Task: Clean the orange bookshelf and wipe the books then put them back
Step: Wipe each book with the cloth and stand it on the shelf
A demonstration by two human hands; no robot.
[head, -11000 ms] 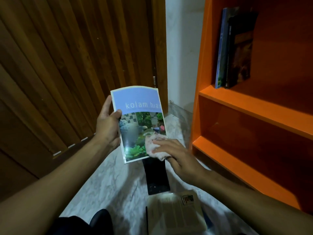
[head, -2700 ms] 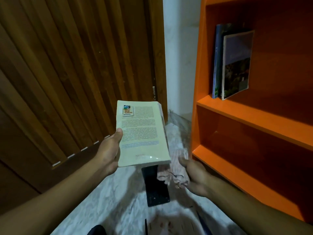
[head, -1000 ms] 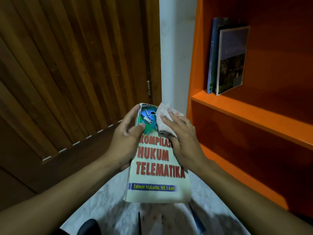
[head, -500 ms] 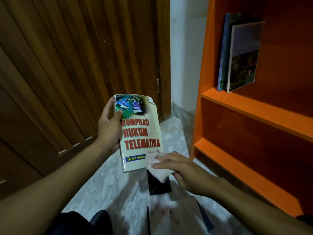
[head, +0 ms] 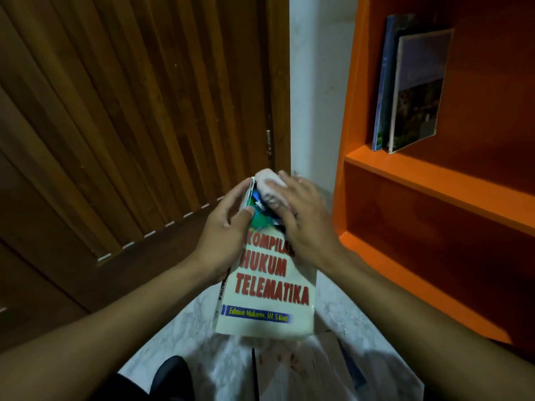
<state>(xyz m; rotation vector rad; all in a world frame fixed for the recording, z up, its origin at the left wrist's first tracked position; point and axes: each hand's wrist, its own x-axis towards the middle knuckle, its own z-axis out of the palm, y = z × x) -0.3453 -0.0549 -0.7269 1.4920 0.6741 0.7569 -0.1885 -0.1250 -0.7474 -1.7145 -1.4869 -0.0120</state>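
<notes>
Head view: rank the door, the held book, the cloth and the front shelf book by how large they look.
1. door
2. held book, though it is nearest the camera
3. front shelf book, farther off, so its true size against the held book is unsure
4. cloth, partly covered by the right hand

Two books point(head: 417, 91) stand upright on the orange shelf point(head: 434, 180), at its left end. A pale book point(head: 312, 371) lies on the marble floor point(head: 185, 328).
</notes>
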